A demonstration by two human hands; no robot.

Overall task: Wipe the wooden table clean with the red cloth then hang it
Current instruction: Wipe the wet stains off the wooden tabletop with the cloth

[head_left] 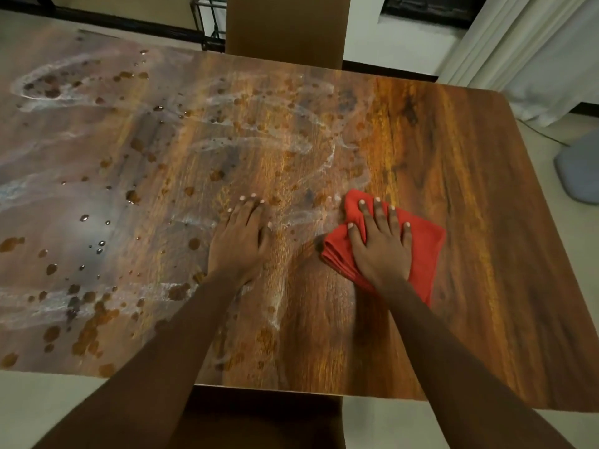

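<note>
The wooden table (470, 196) fills the view. Its left and middle parts carry water drops, brown spots and pale soapy streaks; the right part looks dry. The red cloth (424, 251) lies folded on the table right of centre. My right hand (379, 247) presses flat on the cloth with fingers spread. My left hand (241, 238) rests flat on the bare wet wood to the left of the cloth, holding nothing.
A brown chair back (285, 27) stands at the table's far edge, and another chair (259, 416) is tucked under the near edge. A white curtain (525, 53) hangs at the right. A grey object (580, 170) lies on the floor at the right.
</note>
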